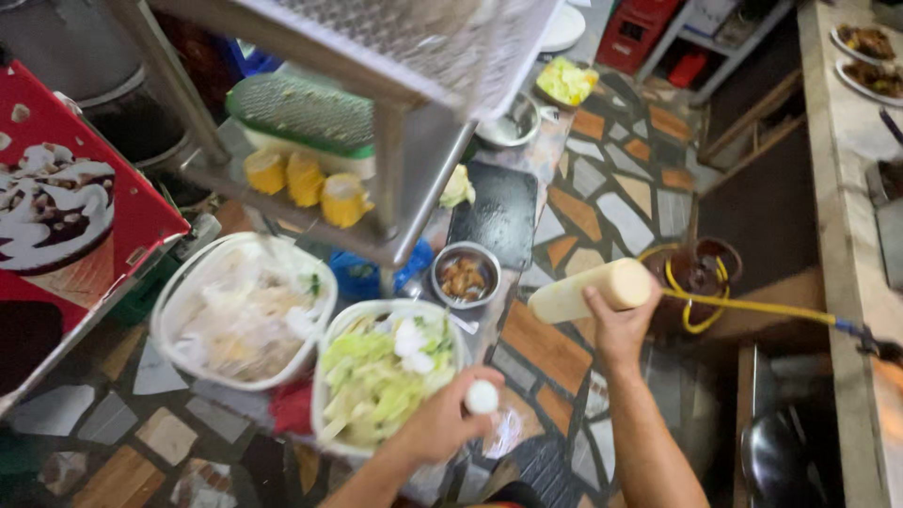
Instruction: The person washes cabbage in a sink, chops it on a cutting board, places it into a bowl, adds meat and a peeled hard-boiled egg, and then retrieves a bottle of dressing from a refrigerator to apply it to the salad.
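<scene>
mosaic-tiled counter [602, 202] fills the frame's centre, where the right hand [616, 325] wraps a pale cream squeeze bottle [591, 290] at centre right and the left hand [442, 423] pinches its small white cap [482, 397] beside a white tub of shredded cabbage [381, 376] at lower centre.

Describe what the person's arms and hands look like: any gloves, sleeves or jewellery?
Both arms are bare as far as the picture shows them: no sleeves reach the forearms. The left hand and the right hand wear no gloves. No rings, watch or bracelets can be made out, though the picture is somewhat blurred, so small items could be missed.
</scene>
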